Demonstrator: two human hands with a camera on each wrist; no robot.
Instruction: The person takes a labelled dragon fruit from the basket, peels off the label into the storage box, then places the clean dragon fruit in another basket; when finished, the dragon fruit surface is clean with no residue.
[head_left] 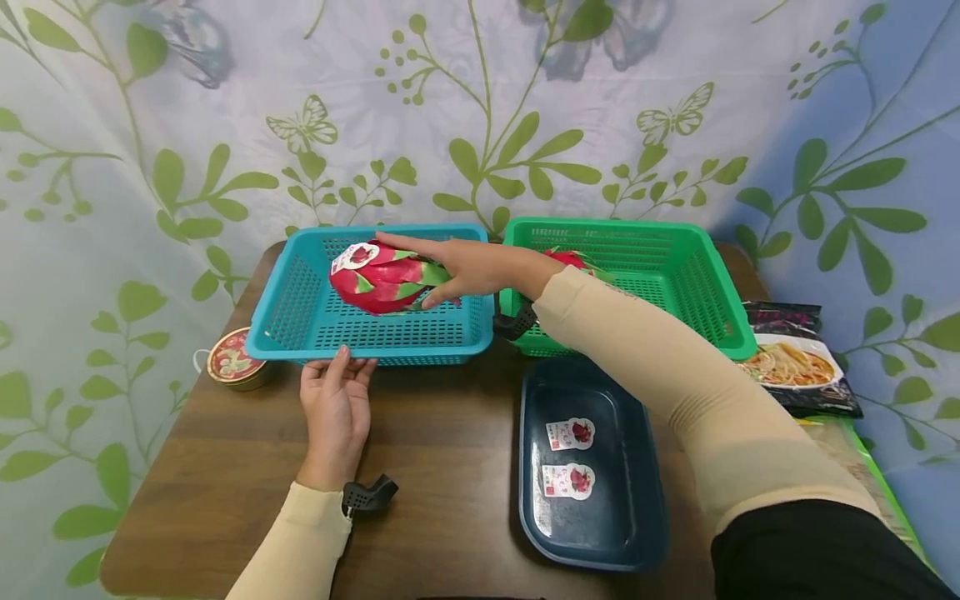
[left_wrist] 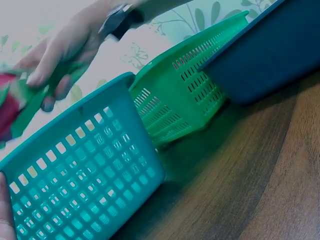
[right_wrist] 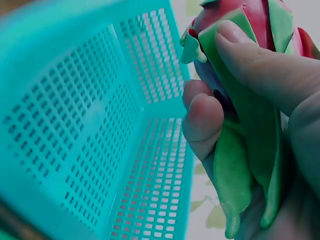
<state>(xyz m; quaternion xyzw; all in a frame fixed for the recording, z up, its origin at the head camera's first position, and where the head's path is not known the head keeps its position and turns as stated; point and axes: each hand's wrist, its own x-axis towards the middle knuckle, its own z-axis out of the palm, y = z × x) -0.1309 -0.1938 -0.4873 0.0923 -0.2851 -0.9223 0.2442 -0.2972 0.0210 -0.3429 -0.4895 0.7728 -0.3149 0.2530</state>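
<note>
A red dragon fruit [head_left: 390,279] with green scales and a white sticker is held by my right hand [head_left: 480,268] over the blue basket [head_left: 375,353]. In the right wrist view the thumb and fingers wrap the leafy end of the dragon fruit [right_wrist: 245,110], above the basket's perforated wall [right_wrist: 75,110]. My left hand [head_left: 337,417] pinches the near rim of the blue basket, thumb on top. Only a bit of that left hand [left_wrist: 5,210] shows in the left wrist view. Another dragon fruit [head_left: 567,259] lies in the green basket [head_left: 693,287], partly hidden by the right arm.
A dark blue tray [head_left: 592,533] with two fruit stickers [head_left: 568,482] stands in front of the green basket. A round red-lidded tin [head_left: 236,360] sits left of the blue basket. At the right lie a black noodle packet [head_left: 798,362] and a green-edged bag [head_left: 847,458]. A patterned curtain hangs behind.
</note>
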